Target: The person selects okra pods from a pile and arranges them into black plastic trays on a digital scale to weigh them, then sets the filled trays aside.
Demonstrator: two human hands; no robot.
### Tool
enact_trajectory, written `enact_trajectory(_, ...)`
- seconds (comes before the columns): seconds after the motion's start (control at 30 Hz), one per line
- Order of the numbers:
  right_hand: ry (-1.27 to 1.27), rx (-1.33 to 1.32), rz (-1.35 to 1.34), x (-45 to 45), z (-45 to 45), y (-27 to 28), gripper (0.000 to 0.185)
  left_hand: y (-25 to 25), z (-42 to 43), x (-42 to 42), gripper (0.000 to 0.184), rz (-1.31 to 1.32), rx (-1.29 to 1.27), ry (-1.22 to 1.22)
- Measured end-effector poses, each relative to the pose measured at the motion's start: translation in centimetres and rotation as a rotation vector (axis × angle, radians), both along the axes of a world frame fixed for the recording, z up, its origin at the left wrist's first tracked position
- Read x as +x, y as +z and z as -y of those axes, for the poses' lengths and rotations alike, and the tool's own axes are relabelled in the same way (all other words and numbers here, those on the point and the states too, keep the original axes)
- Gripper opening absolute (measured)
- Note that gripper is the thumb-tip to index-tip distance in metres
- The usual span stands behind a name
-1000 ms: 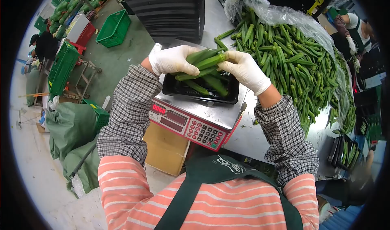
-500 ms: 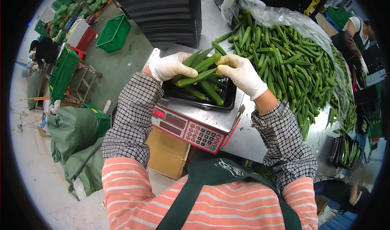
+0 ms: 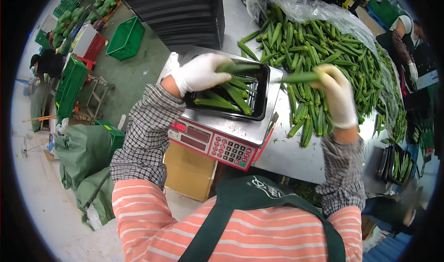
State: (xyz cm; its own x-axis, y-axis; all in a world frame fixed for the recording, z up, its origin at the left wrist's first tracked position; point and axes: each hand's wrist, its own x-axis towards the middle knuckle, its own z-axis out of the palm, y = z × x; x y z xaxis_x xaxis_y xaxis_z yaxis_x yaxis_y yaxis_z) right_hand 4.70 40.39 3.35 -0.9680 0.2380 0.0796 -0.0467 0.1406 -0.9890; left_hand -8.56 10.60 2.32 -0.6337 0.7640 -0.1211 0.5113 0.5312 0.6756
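One okra [image 3: 299, 78], long axis sideways, pointing left, pinched in right hand [image 3: 337, 94]; left hand [image 3: 201, 71] gripping another okra [image 3: 245, 68].

"What's your tally, starting up front?"
"One left hand [image 3: 201, 73], one right hand [image 3: 341, 97]: two, both gloved."
"Next?"
"One digital scale [image 3: 203, 144], bearing one black tray [image 3: 262, 93]."
"And okra?"
"One okra pod [image 3: 298, 78] in the right hand. The left hand's are too blurred to number, and the tray's pods [image 3: 238, 99] and the big heap [image 3: 319, 44] overlap too much."
"Anything else?"
"Two green sacks [image 3: 85, 146] at lower left, one cardboard box [image 3: 189, 167] below the scale."
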Motion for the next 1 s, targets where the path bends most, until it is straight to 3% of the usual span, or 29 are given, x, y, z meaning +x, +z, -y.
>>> enact_trajectory(0.13,-0.210,0.236,0.132,12.8,-10.0,-1.6,0.018,0.3,0.5,1.4,0.040,-0.289,-0.104,-0.236)
enact_trajectory(0.17,-0.309,0.435,0.309,17.2,-12.6,-1.8,0.017,1.3,1.2,0.9,0.042,-0.201,0.021,-0.156)
enact_trajectory(0.2,-0.354,0.287,0.293,21.0,-13.7,-2.4,0.013,2.5,2.0,0.4,0.043,-0.112,0.143,-0.077)
enact_trajectory(0.27,-0.458,0.393,0.487,29.6,-18.5,-5.1,0.010,3.3,3.3,0.0,0.033,0.023,0.373,0.243)
enact_trajectory(0.33,-0.631,0.241,0.643,37.9,-22.5,-8.8,0.008,3.7,4.4,0.2,0.030,-0.089,0.320,0.326)
enact_trajectory(0.4,-0.792,0.274,0.915,42.8,-24.1,-11.1,0.011,3.6,4.4,1.4,0.028,-0.053,0.242,0.331)
enact_trajectory(0.47,-0.695,0.733,0.594,46.6,-26.2,-16.4,0.028,2.8,3.2,3.6,0.023,-0.021,0.369,0.338)
enact_trajectory(0.5,-0.714,0.624,0.621,42.7,-23.4,-13.8,0.038,2.4,2.0,5.0,0.022,-0.001,0.405,0.317)
enact_trajectory(0.57,-0.665,0.468,0.494,35.2,-19.3,-12.1,0.034,2.1,-0.1,8.1,0.021,0.019,0.431,0.218)
enact_trajectory(0.67,-0.441,0.656,0.324,24.3,-12.1,-12.0,0.026,-0.2,-3.9,12.4,0.019,0.103,0.398,0.005)
enact_trajectory(0.73,-0.265,0.830,0.215,18.8,-8.6,-14.5,0.024,-2.3,-6.1,14.3,0.019,0.008,0.398,-0.159)
enact_trajectory(0.77,-0.268,0.784,0.388,16.0,-6.0,-14.0,0.032,-3.4,-6.9,15.1,0.019,0.021,0.417,-0.155)
enact_trajectory(0.8,-0.257,0.865,0.389,14.1,-4.5,-15.1,0.045,-4.0,-7.5,15.9,0.019,0.095,0.400,-0.135)
enact_trajectory(0.87,-0.165,0.982,0.685,11.0,-2.0,-14.8,0.069,-4.9,-8.5,17.0,0.019,0.107,0.396,-0.125)
enact_trajectory(0.93,-0.175,0.999,0.671,10.5,-1.6,-15.9,0.072,-5.0,-8.9,17.9,0.019,0.166,0.358,-0.068)
enact_trajectory(1.0,-0.230,0.917,0.589,11.5,-3.2,-16.7,0.062,-5.7,-9.2,18.4,0.019,0.109,0.383,-0.076)
